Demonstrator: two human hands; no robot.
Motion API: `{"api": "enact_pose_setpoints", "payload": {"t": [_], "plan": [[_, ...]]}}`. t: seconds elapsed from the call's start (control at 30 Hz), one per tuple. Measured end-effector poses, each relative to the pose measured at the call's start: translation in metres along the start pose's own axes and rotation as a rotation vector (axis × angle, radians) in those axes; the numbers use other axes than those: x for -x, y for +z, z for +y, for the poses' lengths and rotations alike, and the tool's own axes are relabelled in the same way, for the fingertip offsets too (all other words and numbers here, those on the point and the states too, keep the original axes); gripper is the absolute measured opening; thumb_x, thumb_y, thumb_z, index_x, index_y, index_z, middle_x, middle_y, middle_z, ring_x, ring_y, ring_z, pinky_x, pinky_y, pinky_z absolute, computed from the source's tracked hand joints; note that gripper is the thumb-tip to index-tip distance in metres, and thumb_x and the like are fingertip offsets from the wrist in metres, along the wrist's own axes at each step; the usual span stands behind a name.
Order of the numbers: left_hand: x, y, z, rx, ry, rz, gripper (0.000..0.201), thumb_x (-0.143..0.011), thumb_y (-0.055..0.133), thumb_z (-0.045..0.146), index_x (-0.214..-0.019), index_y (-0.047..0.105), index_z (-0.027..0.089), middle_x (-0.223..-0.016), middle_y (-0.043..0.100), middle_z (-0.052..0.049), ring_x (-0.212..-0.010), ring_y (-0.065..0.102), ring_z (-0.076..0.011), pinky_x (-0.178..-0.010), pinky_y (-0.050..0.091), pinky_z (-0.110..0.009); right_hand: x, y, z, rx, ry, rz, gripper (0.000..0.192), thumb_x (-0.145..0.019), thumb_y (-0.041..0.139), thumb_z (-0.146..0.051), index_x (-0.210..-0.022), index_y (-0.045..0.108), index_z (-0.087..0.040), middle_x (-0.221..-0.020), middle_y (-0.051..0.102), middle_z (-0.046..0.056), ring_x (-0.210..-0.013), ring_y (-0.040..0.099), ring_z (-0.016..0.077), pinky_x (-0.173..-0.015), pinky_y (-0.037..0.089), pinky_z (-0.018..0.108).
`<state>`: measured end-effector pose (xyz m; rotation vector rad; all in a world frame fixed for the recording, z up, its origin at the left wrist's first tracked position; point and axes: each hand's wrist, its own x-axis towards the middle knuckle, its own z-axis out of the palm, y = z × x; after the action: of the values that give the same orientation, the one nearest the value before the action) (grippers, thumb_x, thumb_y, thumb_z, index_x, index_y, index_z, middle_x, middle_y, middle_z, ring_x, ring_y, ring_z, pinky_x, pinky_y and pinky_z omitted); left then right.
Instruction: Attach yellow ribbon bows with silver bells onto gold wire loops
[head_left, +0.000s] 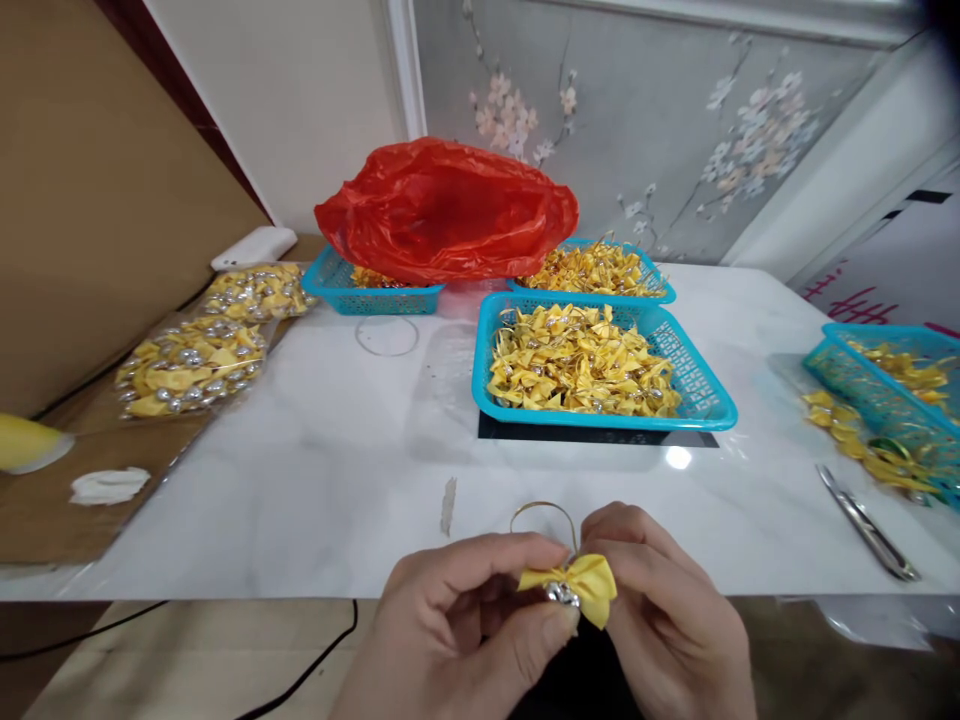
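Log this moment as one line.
left hand: pinching yellow bow | right hand: at bow, grip unclear | wire loop: beyond bow | front blue tray: heaped yellow bows

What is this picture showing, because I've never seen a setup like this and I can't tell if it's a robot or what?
There's no robot here, only a person's two bare hands. The single picture comes from a camera worn on the person's head, looking forward and down. The left hand pinches a yellow bow with a shiny silver ball; the right hand is curled at the bow's other side, its exact grip partly hidden. A thin gold loop rises behind the bow. On the white marbled table are turquoise plastic baskets of yellow bows, a slim metal tool and, toward the back, a red plastic bag.
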<state>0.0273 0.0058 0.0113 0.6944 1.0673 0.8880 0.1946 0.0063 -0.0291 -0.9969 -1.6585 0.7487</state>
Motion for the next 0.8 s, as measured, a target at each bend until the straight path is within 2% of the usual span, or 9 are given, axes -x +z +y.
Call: {"api": "enact_pose_setpoints", "payload": {"t": [0.13,0.5,0.67,0.8], "plan": [[-0.002,-0.006,-0.002,-0.055,-0.016,-0.085,0.018,-0.079,0.077,0.022,-0.095,0.079,0.031,-0.084,0.078,0.001,-0.076,0.068,-0.0108,-0.07,0.054,-0.013,-0.001,0.001,0.0,-0.011,-0.007,0.002,0.026,-0.086,0.053,0.005,-0.09,0.064,-0.019,-0.078,0.053,0.002,-0.066,0.054,0.0115,-0.06,0.049,0.022],[0.001,0.005,0.003,0.0,-0.07,0.043,0.018,-0.069,0.083,0.027,-0.087,0.081,0.026,-0.076,0.076,-0.002,-0.07,0.064,-0.0118,-0.066,0.052,-0.015,0.0,0.001,0.004,-0.081,-0.007,-0.003,0.03,-0.085,0.055,0.005,-0.093,0.066,-0.021,-0.079,0.054,0.002,-0.068,0.055,0.0132,-0.06,0.05,0.025],[-0.001,0.002,0.003,0.001,-0.059,-0.03,0.015,-0.072,0.081,0.022,-0.086,0.081,0.029,-0.074,0.075,0.002,-0.068,0.062,-0.009,-0.064,0.051,-0.012,0.001,0.002,0.006,-0.096,-0.01,-0.012,0.03,-0.084,0.057,0.005,-0.094,0.067,-0.021,-0.078,0.053,0.003,-0.071,0.057,0.0154,-0.06,0.049,0.026],[-0.001,-0.002,-0.001,-0.03,-0.023,-0.058,0.02,-0.074,0.079,0.018,-0.09,0.08,0.03,-0.079,0.076,0.002,-0.073,0.066,-0.0105,-0.067,0.053,-0.013,0.0,0.002,0.006,-0.138,0.001,-0.015,0.032,-0.084,0.055,0.006,-0.095,0.066,-0.022,-0.08,0.055,0.002,-0.071,0.056,0.0142,-0.063,0.051,0.026]]}}
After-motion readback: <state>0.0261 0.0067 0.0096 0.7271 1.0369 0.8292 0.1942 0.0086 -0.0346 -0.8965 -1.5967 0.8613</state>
